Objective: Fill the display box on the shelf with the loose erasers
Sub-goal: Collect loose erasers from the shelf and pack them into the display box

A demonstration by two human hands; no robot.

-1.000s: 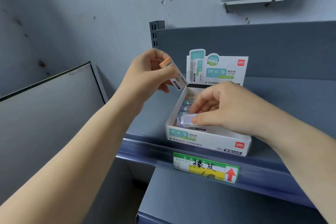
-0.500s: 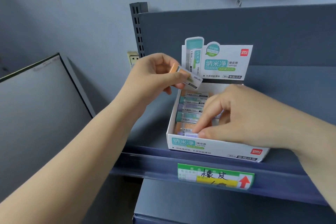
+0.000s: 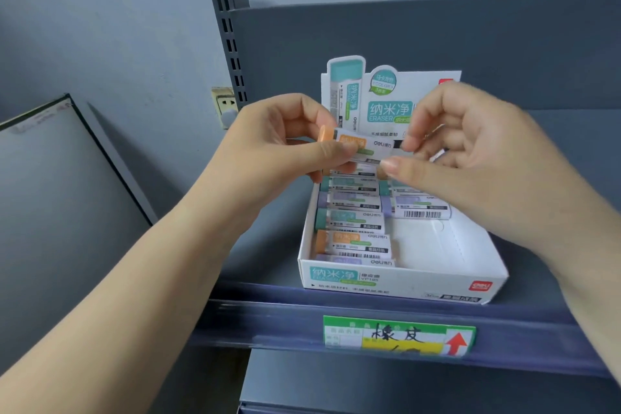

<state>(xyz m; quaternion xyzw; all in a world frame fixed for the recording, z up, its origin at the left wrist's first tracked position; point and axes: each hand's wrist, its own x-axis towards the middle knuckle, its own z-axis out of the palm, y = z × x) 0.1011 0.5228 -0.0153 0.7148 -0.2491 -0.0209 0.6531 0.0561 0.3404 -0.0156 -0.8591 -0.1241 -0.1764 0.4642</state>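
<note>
Right hand [image 3: 470,158] up from box [image 3: 403,282], now pinching eraser [image 3: 366,148] with left hand [image 3: 285,144]; handover, right column unfilled.

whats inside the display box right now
The display box holds sleeved erasers in two columns; the right column's front is bare. The hands hide the back rows.

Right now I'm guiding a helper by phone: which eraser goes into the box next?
Find the white display box on the grey shelf. Above its back end, the left hand and right hand pinch one eraser. It alone is in the air, orange-tipped, while the others lie in rows inside.
</note>
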